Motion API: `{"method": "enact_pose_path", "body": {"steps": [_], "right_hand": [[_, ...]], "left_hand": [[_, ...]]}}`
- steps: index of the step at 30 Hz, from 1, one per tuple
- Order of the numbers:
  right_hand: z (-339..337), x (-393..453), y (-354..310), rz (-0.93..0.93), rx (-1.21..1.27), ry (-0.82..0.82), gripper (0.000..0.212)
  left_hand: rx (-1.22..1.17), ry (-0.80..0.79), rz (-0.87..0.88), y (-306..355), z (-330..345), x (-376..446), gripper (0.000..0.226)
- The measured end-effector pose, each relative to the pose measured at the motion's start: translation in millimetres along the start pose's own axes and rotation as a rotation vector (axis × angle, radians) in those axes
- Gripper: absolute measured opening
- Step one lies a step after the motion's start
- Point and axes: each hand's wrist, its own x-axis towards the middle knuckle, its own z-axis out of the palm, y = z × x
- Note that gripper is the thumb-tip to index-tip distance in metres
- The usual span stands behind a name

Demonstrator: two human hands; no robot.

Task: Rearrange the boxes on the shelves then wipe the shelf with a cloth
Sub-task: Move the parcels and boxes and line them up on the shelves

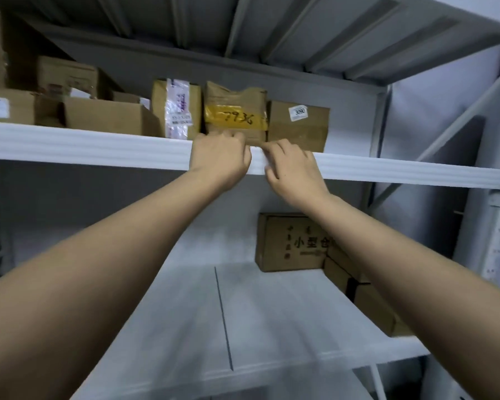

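A crumpled brown box with yellow tape marked in black (236,111) stands at the front of the upper white shelf (84,145), between a taped box (176,108) and a plain box with a round sticker (299,125). My left hand (221,158) reaches over the shelf edge, its fingers curled against the bottom left of the yellow-taped box. My right hand (293,171) touches the box's bottom right corner with bent fingers. No cloth is in sight.
More cardboard boxes (104,115) fill the upper shelf to the left. On the lower shelf (243,327) a printed box (290,243) stands at the back right, with a long flat box (367,298) lying before it. A metal upright (494,226) rises at right.
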Motion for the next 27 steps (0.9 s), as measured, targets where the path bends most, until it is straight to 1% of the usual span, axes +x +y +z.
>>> {"method": "enact_pose_path", "body": {"steps": [2, 4, 5, 7, 10, 15, 19, 23, 27], "right_hand": [[3, -24, 20, -0.036, 0.009, 0.014, 0.055], [10, -46, 34, -0.049, -0.024, 0.010, 0.063], [14, -55, 40, -0.046, -0.036, 0.002, 0.065], [23, -73, 54, -0.033, -0.048, -0.023, 0.067], [34, -93, 69, -0.013, -0.061, -0.056, 0.066], [52, -117, 88, 0.087, -0.079, -0.131, 0.066], [65, -131, 99, 0.161, -0.068, -0.209, 0.067], [75, -145, 116, 0.234, -0.042, -0.260, 0.067], [85, -161, 152, 0.304, -0.034, -0.295, 0.067]], "left_hand": [[0.008, 0.019, -0.012, 26, 14, -10, 0.038], [-0.015, 0.070, -0.004, 45, 29, -22, 0.049], [-0.009, 0.072, 0.002, 52, 36, -28, 0.057], [0.023, 0.013, 0.005, 71, 48, -38, 0.070], [0.061, -0.008, 0.034, 89, 61, -51, 0.080], [0.011, -0.047, 0.143, 117, 89, -70, 0.079], [-0.007, -0.149, 0.202, 138, 108, -80, 0.076], [-0.022, -0.245, 0.199, 155, 129, -85, 0.077], [-0.072, -0.330, 0.175, 185, 154, -86, 0.078]]}}
